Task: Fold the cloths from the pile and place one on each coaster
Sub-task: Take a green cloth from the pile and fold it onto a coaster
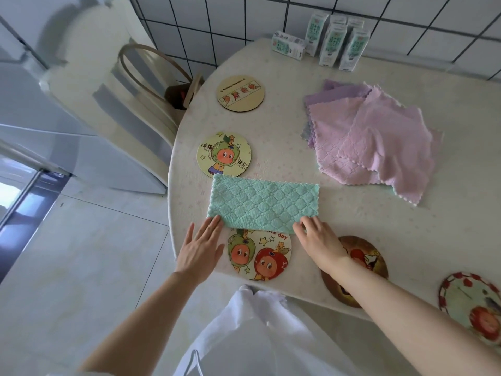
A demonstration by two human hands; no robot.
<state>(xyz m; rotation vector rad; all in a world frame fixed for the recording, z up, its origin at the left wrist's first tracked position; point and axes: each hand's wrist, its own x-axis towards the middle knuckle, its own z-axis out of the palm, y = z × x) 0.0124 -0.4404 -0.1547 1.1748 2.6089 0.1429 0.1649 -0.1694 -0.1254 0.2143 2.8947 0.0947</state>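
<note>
A green quilted cloth (264, 203) lies folded into a long rectangle near the table's front edge. My left hand (202, 249) rests flat, fingertips on its near left corner. My right hand (318, 241) pinches the near right corner. The cloth's near edge overlaps a round coaster with two fruit characters (260, 255). A green-character coaster (224, 154) lies just beyond the cloth, and a pale coaster (240, 93) farther back. A brown coaster (364, 256) sits partly under my right forearm; another coaster (473, 305) lies at the right edge. The pile of pink and purple cloths (371, 134) sits at the right.
Several small drink cartons (334, 40) stand at the back by the tiled wall. The rounded table edge (172, 185) curves along the left. A chair (113, 85) stands beside the table at the left, with tiled floor below.
</note>
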